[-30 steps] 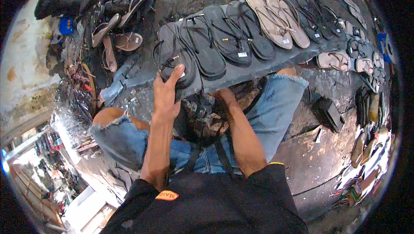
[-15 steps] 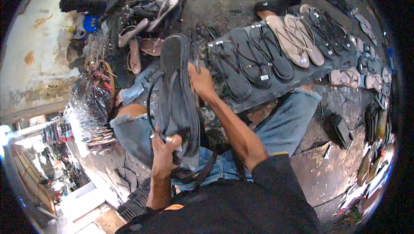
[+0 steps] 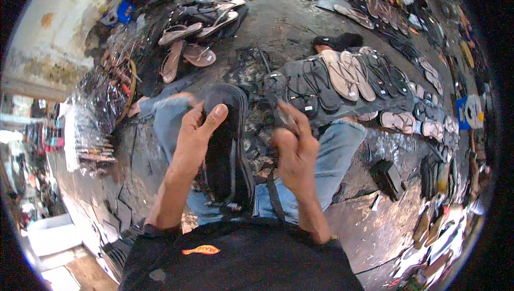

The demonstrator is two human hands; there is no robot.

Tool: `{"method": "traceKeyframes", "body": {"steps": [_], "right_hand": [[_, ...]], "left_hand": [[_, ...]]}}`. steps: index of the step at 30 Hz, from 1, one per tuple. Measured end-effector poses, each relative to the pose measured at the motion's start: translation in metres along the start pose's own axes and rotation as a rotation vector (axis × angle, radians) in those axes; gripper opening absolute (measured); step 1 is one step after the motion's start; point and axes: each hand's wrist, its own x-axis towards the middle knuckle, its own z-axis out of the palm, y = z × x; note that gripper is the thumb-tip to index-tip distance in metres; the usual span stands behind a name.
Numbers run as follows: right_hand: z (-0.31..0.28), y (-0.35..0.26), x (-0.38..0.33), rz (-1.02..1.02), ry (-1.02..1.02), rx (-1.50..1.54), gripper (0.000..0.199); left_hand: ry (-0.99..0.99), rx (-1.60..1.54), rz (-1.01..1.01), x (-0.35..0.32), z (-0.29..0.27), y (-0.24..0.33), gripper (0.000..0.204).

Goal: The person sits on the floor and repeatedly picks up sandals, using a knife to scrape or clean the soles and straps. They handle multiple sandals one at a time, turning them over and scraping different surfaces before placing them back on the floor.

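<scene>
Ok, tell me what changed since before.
The left hand took the leftmost black sandal from the row, drew it nearer and switched its hold from near end to far end. The right hand came up to its right. The pale sandals stayed put.

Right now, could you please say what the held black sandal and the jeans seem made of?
The black sandal in the left hand: perhaps rubber or synthetic leather, mostly dull; the dark surface and layered-looking edge leave it open. The jeans: likely denim, matte, judging by the uneven, faded blue.
</scene>
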Motion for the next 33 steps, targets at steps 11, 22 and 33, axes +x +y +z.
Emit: {"method": "traceKeyframes", "body": {"steps": [11, 22, 33], "right_hand": [[-0.08, 0.067, -0.153, 0.154, -0.247, -0.553, 0.022], [-0.082, -0.015, 0.066, 0.112, -0.782, -0.667, 0.048], [-0.046, -0.001, 0.088, 0.011, -0.794, -0.535, 0.057]], "left_hand": [[-0.227, -0.128, -0.247, -0.011, -0.004, -0.035, 0.04], [-0.291, 0.117, -0.142, 0.004, 0.002, -0.029, 0.047], [-0.267, 0.103, -0.19, -0.005, 0.011, -0.028, 0.05]]}}
